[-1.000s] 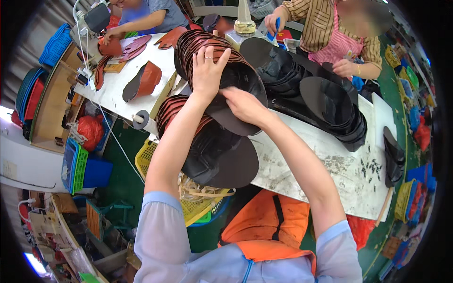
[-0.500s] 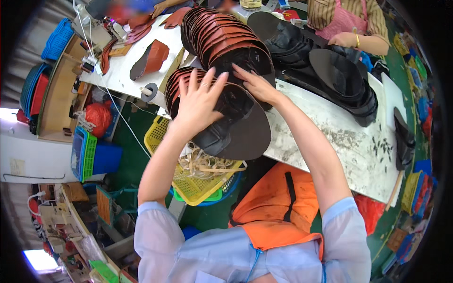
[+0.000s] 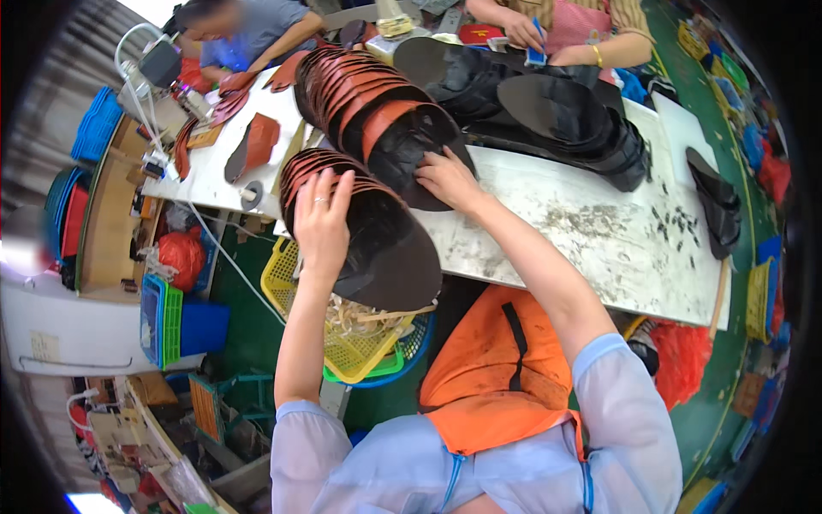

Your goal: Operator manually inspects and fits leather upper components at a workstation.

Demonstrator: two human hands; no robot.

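Note:
Two stacks of nested reddish-brown shoe uppers with black linings lean on the table in front of me. My left hand [image 3: 322, 230] rests on the near stack [image 3: 398, 257], its fingers stretched and slightly apart over the curved brown edges. The wide, dark end of that stack faces me and overhangs the table edge. My right hand [image 3: 451, 182] reaches into the end of the far, longer stack [image 3: 355, 90]. Its fingers are spread against the black lining of the endmost upper [image 3: 396, 137], fingertips partly lost against the dark material.
Black uppers [image 3: 574, 120] lie in rows to the right. A single brown upper [image 3: 254, 147] and a spool [image 3: 252, 195] are on the white table [image 3: 548, 227]. Below the near stack, a yellow basket [image 3: 349, 367] holds pale strips. Two co-workers sit across; one holds a blue tool [image 3: 537, 43].
My left hand has shifted from between the stacks onto the near stack's left side. My right hand has moved lower on the far stack, whose end now shows a brown band. The view has shifted.

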